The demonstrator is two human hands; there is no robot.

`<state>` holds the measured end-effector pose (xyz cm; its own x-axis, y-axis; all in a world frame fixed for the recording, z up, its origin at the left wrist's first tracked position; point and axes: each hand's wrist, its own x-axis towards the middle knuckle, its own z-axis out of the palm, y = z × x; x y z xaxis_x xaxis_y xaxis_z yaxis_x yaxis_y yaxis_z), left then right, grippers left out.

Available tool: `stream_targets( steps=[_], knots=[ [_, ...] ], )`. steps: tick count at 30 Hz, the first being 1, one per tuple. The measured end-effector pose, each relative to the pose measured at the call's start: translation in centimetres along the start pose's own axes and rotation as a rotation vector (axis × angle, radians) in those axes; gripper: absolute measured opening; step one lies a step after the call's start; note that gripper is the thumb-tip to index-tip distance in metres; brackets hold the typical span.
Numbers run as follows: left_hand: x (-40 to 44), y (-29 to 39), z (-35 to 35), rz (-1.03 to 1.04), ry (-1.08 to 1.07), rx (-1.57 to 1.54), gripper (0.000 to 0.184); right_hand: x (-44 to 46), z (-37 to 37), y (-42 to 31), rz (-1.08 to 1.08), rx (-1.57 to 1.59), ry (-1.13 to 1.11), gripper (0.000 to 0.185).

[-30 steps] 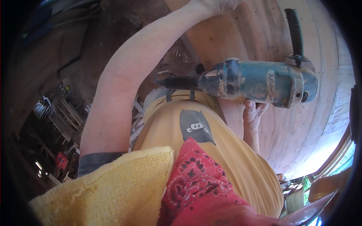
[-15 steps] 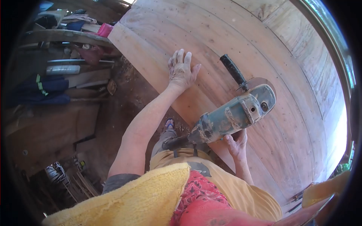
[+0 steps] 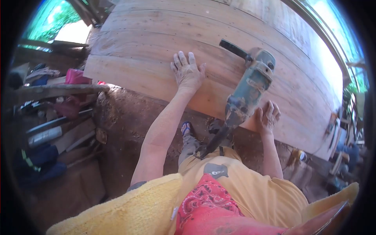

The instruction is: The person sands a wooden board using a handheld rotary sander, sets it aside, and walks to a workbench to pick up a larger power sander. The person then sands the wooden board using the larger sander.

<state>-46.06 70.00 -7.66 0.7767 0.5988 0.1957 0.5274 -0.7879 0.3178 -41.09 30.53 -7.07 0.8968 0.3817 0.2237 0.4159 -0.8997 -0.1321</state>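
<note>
My left hand (image 3: 188, 74) lies flat on a wide surface of joined wooden planks (image 3: 145, 47), palm down with fingers spread. A dusty teal angle grinder (image 3: 252, 83) rests on the same planks, to the right of that hand. Its black side handle (image 3: 233, 48) points up and left, and its rear end and thick black cord hang over the near edge toward my waist. Its disc is mostly hidden under the head. My right hand (image 3: 268, 118) sits on the planks near the edge, just right of the grinder, fingers extended and holding nothing.
A cluttered shelf (image 3: 58, 91) at the left holds a pink item (image 3: 77, 76), a clear bottle (image 3: 45, 136) and dark blue cloth (image 3: 43, 160). My sandalled foot (image 3: 186, 128) stands on the dirt floor below the planks. Tools and scraps (image 3: 337, 133) crowd the right side.
My right hand has come out from under the grinder to lie beside it on the planks. The grinder looks more upright in view as the camera has turned. My left hand stays flat.
</note>
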Motion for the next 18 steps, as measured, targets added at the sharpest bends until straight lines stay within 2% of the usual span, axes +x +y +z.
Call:
stream_targets(
  steps=[5, 18],
  knots=[
    [-1.6, -1.3, -0.6, 0.172, -0.055, -0.05, 0.075, 0.3, 0.8, -0.8, 0.124, -0.056, 0.054, 0.063],
    [-1.1, -1.3, -0.9, 0.233, -0.133, -0.034, 0.073, 0.7, 0.6, -1.2, 0.317, -0.112, -0.014, 0.07]
  ],
)
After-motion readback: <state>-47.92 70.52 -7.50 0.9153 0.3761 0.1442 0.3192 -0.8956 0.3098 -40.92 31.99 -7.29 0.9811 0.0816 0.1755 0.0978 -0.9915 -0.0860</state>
